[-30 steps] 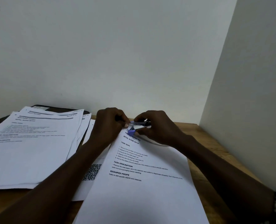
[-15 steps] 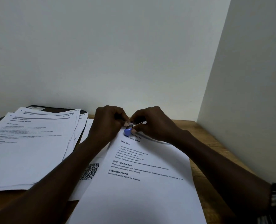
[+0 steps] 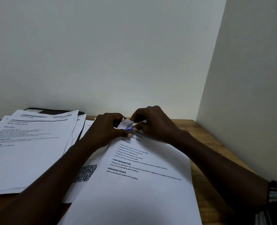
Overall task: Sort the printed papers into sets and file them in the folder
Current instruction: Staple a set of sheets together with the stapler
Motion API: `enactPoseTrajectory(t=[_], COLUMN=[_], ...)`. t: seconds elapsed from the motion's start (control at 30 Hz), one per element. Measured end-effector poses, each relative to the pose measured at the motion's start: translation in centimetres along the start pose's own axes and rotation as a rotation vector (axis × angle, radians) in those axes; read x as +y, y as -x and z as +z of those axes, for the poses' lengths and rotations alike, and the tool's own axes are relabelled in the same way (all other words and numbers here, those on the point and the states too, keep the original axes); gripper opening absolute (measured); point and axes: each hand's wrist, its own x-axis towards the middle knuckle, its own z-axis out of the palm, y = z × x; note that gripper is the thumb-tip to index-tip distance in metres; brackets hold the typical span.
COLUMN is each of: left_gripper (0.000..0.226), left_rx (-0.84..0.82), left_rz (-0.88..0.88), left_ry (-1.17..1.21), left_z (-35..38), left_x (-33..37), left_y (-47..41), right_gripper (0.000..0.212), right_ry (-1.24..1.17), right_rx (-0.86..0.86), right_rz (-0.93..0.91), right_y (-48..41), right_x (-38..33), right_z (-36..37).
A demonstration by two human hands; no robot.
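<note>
Between your hands the far corner of the front set [image 3: 134, 184] is now curling up white, where half a second ago it was lying flatter, and the blue fastener [image 3: 128, 128] is sitting lower, down by your thumbs.

At the left, the stack of printed papers [image 3: 29, 151] is lying fanned and loose, with handwritten marks showing on its far corners. It is covering most of the dark folder [image 3: 56, 111], whose far edge is peeking out behind it. Just right of the stack, a QR-code sheet [image 3: 85, 173] is lying partly under the front set.

Your left hand [image 3: 105, 129] is curling its fingers and thumb onto the set's far corner, pinching the pages together. Touching that corner is the fastener; whether it is a clip or something else is too small to tell. Your right hand [image 3: 154, 125] is pinching it along with a thin pale strip and working it onto the corner. Beyond it the wooden table [image 3: 197, 140] is running to the right wall.

By my reading you are binding one set, so you are somewhere in the middle. Nothing is looking filed yet: the folder is lying shut beneath the stack, and the stack and the QR-code sheet are waiting for you.
</note>
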Motion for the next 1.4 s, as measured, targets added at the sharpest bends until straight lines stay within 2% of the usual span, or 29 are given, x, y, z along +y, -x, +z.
enactPoseTrajectory(t=[0.07, 0.17, 0.43, 0.77, 0.83, 0.9, 1.03, 1.13, 1.23, 1.4], left_gripper=[0.028, 0.023, 0.023, 0.022, 0.024, 0.026, 0.060, 0.049, 0.037, 0.022], left_rx=[0.055, 0.122, 0.213, 0.299, 0.252, 0.121, -0.108, -0.140, -0.153, -0.099], left_rz=[0.011, 0.045, 0.127, 0.131, 0.117, 0.079, -0.129, -0.143, -0.128, -0.163], left_ry=[-0.041, -0.029, -0.025, 0.028, 0.017, 0.031, 0.204, 0.288, 0.232, 0.212], left_z=[0.1, 0.5, 1.5, 2.1, 1.8, 1.5, 0.8, 0.1, 0.0, 0.9], left_x=[0.2, 0.4, -0.1, 0.5, 0.0, -0.5, -1.0, -1.0, -0.5, 0.1], left_y=[0.2, 0.3, -0.4, -0.2, -0.2, -0.2, 0.1, 0.1, 0.2, 0.6], right_gripper=[0.021, 0.019, 0.015, 0.016, 0.013, 0.015, 0.027, 0.029, 0.031, 0.037], right_ry=[0.023, 0.053, 0.069, 0.053, 0.059, 0.052, -0.066, -0.131, -0.210, -0.182], right_rx=[0.006, 0.036, 0.120, 0.187, 0.170, 0.093, -0.101, -0.174, -0.228, -0.189], right_rz=[-0.011, -0.035, -0.057, -0.101, -0.122, -0.120, -0.062, -0.031, 0.003, -0.024], right_y=[0.0, 0.0, 0.1, 0.2, 0.2, 0.3, 0.1, 0.1, 0.2, 0.8], right_x=[-0.1, -0.1, 0.4, 0.6, 0.5, 0.4, 1.0, 1.3, 1.7, 2.2], right_z=[0.1, 0.3, 0.6, 0.4, 0.2, 0.1, -0.4, -1.0, -1.3, -0.1])
